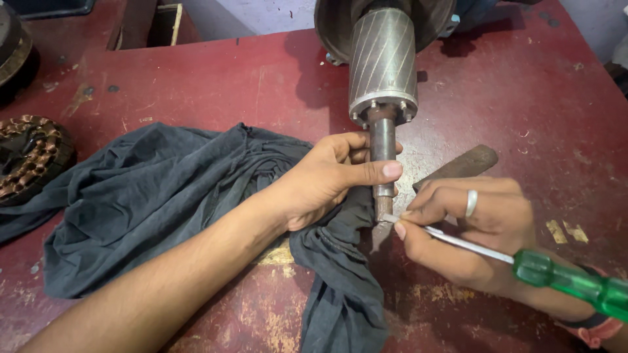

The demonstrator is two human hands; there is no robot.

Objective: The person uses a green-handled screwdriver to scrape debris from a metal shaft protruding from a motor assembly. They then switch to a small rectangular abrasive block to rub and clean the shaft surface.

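Observation:
A grey metal rotor (383,62) with slanted grooves lies on the red table, its steel shaft (383,147) pointing toward me. My left hand (327,180) wraps around the shaft, thumb across its front, resting on a dark grey cloth (150,202). My right hand (474,232), a ring on one finger, holds a screwdriver (556,274) with a green handle. Its tip touches the rusty end of the shaft.
A flat dark metal bar (461,165) lies on the worn red table (196,85) behind my right hand. A copper-wound stator (29,153) sits at the left edge. The round motor housing (333,23) stands behind the rotor.

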